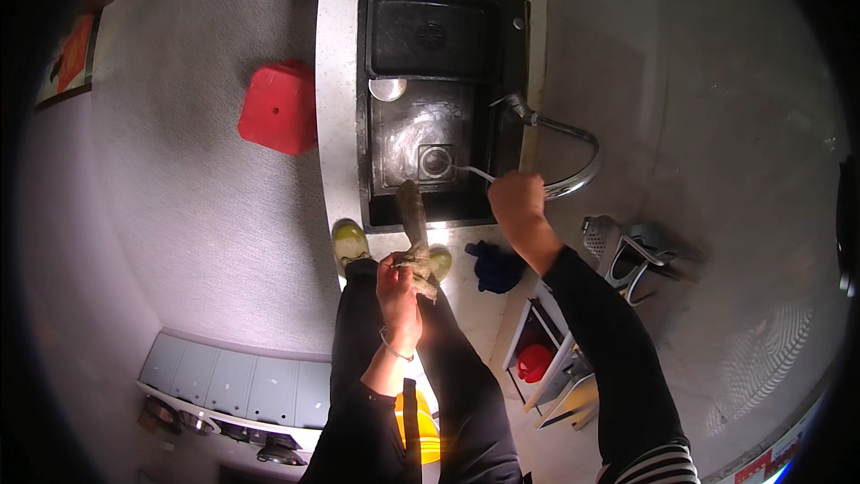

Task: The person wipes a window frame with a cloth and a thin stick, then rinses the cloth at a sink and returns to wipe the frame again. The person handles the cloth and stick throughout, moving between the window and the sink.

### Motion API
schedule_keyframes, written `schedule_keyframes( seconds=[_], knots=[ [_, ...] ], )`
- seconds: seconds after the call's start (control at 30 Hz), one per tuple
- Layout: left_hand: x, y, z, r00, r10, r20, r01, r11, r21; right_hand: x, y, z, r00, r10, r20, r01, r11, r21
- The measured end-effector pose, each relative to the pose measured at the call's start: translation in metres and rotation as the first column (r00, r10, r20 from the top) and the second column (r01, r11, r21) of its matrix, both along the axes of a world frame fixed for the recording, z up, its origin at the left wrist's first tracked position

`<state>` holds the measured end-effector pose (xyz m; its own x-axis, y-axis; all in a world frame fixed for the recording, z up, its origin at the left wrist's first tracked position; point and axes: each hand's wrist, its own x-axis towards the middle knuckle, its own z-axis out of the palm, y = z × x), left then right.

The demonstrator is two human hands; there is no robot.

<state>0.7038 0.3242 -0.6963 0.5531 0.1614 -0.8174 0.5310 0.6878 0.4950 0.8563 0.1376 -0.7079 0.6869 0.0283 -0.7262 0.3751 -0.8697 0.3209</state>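
Observation:
My left hand [398, 292] grips a long brownish thing [412, 215], rough and cloth-like, with a ragged lower end. Its narrower top reaches over the near edge of a black double-bowl sink [484, 141]. On the sink's right side, my right hand [519, 198] is closed round a thin, pale, rod-like tool [478, 173]. The tool's far tip points to the round drain [437, 161] in the near bowl. Beside that hand, a curved chrome faucet spout [591, 154] comes down; the hand hides whether they touch.
A round pale object [388, 89] sits in the near bowl's corner. Dark blue cloth [496, 267] lies on the pale countertop [341, 94] by my green shoes [350, 240]. Left stands a red stool [279, 107]; lower right, a rack [557, 356]. Something yellow [426, 430] shows between my legs.

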Motion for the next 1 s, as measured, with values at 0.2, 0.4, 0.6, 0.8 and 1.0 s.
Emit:
schedule_keyframes(
  seconds=[0.2,0.4,0.6,0.8,1.0],
  knots=[
    [0.002,-0.001,0.002,1.0,-0.023,0.003,0.023,0.999,0.044,-0.008,0.032,-0.055,0.991,0.135,0.001,-0.134,0.98,0.148],
    [0.012,-0.01,0.009,0.997,-0.004,0.075,0.007,0.999,-0.042,-0.065,0.019,-0.097,0.722,-0.655,0.225,0.314,0.599,0.737],
    [0.048,-0.038,-0.032,0.991,-0.082,0.108,0.1,0.981,-0.165,-0.11,-0.018,-0.113,-0.43,-0.333,-0.839,0.425,-0.895,0.137],
    [0.12,-0.075,-0.075,0.9,-0.435,0.03,0.432,0.88,-0.196,-0.11,-0.026,-0.08,-0.214,0.041,-0.976,0.307,-0.946,-0.107],
    [0.144,-0.097,-0.087,0.724,-0.681,0.112,0.688,0.703,-0.179,-0.1,-0.049,-0.078,0.007,-0.388,-0.922,0.368,-0.856,0.363]
  ],
)
